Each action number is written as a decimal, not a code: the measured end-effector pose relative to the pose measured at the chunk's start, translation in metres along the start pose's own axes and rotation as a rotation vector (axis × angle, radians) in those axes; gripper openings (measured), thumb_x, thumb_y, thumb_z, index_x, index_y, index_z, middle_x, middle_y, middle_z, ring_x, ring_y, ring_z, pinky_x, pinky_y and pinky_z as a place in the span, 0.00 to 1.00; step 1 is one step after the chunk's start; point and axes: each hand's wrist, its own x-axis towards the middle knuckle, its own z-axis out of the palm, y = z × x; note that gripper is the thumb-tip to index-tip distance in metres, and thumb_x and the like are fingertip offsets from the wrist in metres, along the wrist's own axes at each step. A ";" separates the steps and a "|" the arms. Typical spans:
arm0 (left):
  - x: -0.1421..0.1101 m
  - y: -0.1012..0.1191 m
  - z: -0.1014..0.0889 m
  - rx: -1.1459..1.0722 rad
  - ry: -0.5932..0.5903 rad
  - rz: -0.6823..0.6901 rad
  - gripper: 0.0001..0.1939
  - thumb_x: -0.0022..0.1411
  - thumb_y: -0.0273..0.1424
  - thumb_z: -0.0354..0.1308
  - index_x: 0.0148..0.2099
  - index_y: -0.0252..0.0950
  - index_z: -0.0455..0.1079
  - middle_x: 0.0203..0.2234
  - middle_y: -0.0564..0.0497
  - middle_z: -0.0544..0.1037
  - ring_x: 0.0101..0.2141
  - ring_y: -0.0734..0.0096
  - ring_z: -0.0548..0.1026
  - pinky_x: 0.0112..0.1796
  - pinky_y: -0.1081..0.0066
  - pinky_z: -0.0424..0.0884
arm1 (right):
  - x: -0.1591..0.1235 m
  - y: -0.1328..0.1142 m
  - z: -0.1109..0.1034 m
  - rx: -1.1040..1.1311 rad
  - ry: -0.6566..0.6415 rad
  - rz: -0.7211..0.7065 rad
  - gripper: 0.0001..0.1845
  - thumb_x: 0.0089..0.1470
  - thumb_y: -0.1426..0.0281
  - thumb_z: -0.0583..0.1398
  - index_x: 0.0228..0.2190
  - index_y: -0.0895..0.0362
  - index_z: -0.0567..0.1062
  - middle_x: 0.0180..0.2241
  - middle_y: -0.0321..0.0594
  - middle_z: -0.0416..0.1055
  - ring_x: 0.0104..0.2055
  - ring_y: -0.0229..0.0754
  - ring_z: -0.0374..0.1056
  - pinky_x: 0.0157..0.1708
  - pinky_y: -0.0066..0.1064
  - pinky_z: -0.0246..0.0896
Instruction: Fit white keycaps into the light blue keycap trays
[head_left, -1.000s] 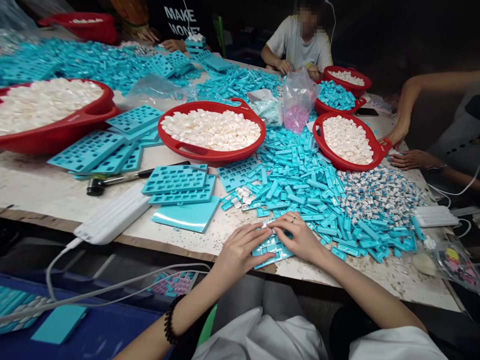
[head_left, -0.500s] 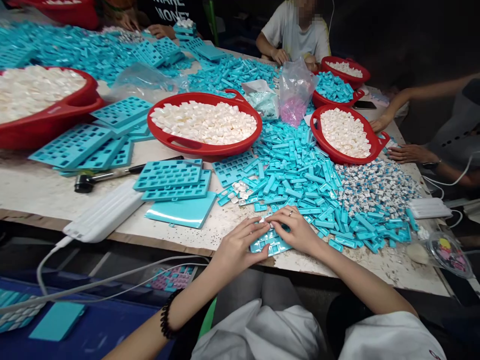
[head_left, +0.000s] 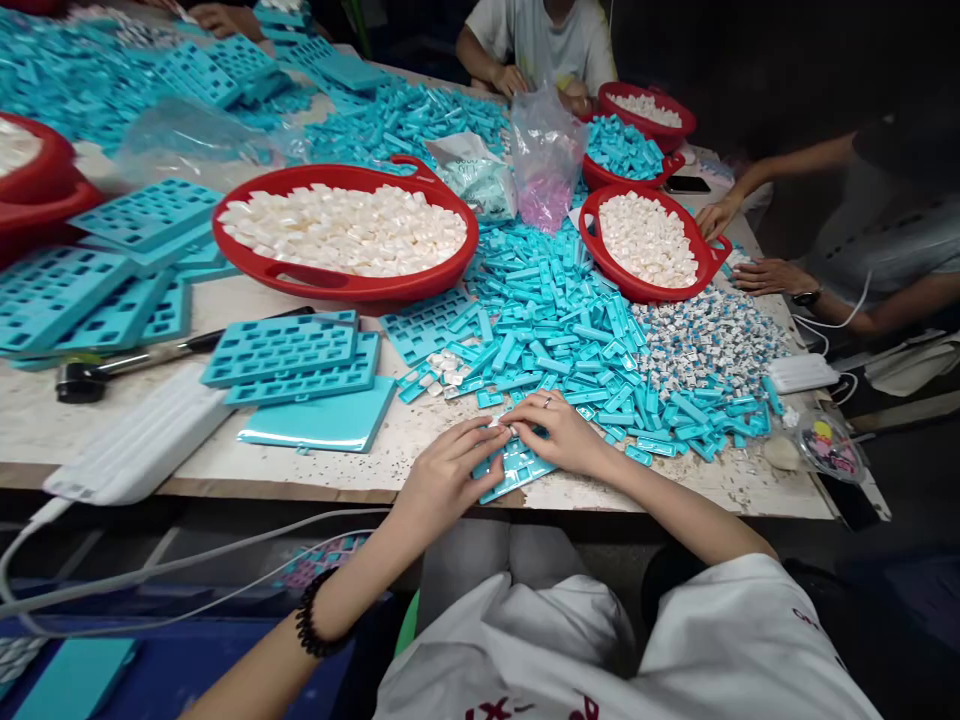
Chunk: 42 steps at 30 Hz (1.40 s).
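My left hand (head_left: 448,475) and my right hand (head_left: 559,435) rest on a small turquoise perforated plastic frame (head_left: 514,472) at the table's near edge. Their fingertips meet at its upper end, around a tiny white piece (head_left: 508,428) that is partly hidden. A ring shows on my right hand, and a black beaded bracelet (head_left: 315,615) circles my left wrist. Just beyond my hands lies a heap of loose turquoise plastic strips (head_left: 559,345).
A red basin of white cubes (head_left: 345,290) stands ahead, with stacked turquoise grids (head_left: 277,350), a mallet (head_left: 86,380) and a white plastic strip (head_left: 139,440) to its left. A co-worker's hands (head_left: 772,275) rest at right, near a speckled white-and-turquoise pile (head_left: 709,345).
My view has swung, so the table and everything on it sit higher and further left in the picture. My hands stay on the same turquoise frame with little visible movement.
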 end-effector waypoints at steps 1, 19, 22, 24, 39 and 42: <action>0.003 -0.002 -0.001 -0.024 -0.003 -0.017 0.14 0.67 0.32 0.59 0.53 0.44 0.75 0.45 0.48 0.82 0.51 0.58 0.77 0.52 0.56 0.73 | 0.001 0.000 -0.001 0.003 -0.002 0.006 0.11 0.61 0.77 0.59 0.43 0.55 0.78 0.41 0.40 0.77 0.47 0.43 0.70 0.50 0.38 0.58; 0.013 -0.006 0.009 -0.402 0.121 -0.310 0.11 0.63 0.36 0.62 0.44 0.40 0.67 0.37 0.50 0.80 0.41 0.63 0.80 0.44 0.64 0.76 | 0.102 -0.001 -0.040 0.090 -0.857 0.382 0.17 0.34 0.66 0.76 0.27 0.58 0.78 0.23 0.30 0.75 0.28 0.37 0.70 0.27 0.23 0.58; 0.011 -0.006 0.013 -0.314 0.147 -0.216 0.09 0.64 0.32 0.60 0.46 0.41 0.67 0.39 0.52 0.80 0.41 0.64 0.80 0.57 0.53 0.67 | 0.118 -0.008 -0.037 -0.065 -0.956 0.382 0.19 0.33 0.62 0.76 0.26 0.58 0.78 0.21 0.30 0.73 0.27 0.37 0.69 0.26 0.24 0.57; 0.010 -0.006 0.014 -0.280 0.154 -0.176 0.08 0.64 0.30 0.59 0.46 0.41 0.67 0.39 0.53 0.80 0.41 0.64 0.79 0.62 0.48 0.59 | 0.125 -0.013 -0.035 -0.153 -0.999 0.364 0.20 0.32 0.61 0.76 0.26 0.58 0.79 0.20 0.30 0.72 0.27 0.37 0.69 0.26 0.24 0.57; 0.008 -0.005 0.009 -0.462 0.093 -0.333 0.10 0.64 0.34 0.62 0.47 0.41 0.70 0.42 0.50 0.79 0.44 0.62 0.78 0.46 0.65 0.72 | 0.128 -0.032 -0.026 -0.248 -1.001 0.459 0.20 0.31 0.60 0.76 0.25 0.59 0.79 0.19 0.32 0.71 0.27 0.39 0.70 0.25 0.24 0.58; 0.010 -0.008 0.010 -0.485 0.082 -0.352 0.09 0.64 0.35 0.62 0.46 0.40 0.71 0.41 0.51 0.80 0.43 0.62 0.78 0.45 0.66 0.72 | 0.120 -0.030 -0.024 -0.230 -0.944 0.451 0.18 0.32 0.62 0.75 0.21 0.59 0.76 0.18 0.32 0.70 0.27 0.40 0.71 0.24 0.24 0.58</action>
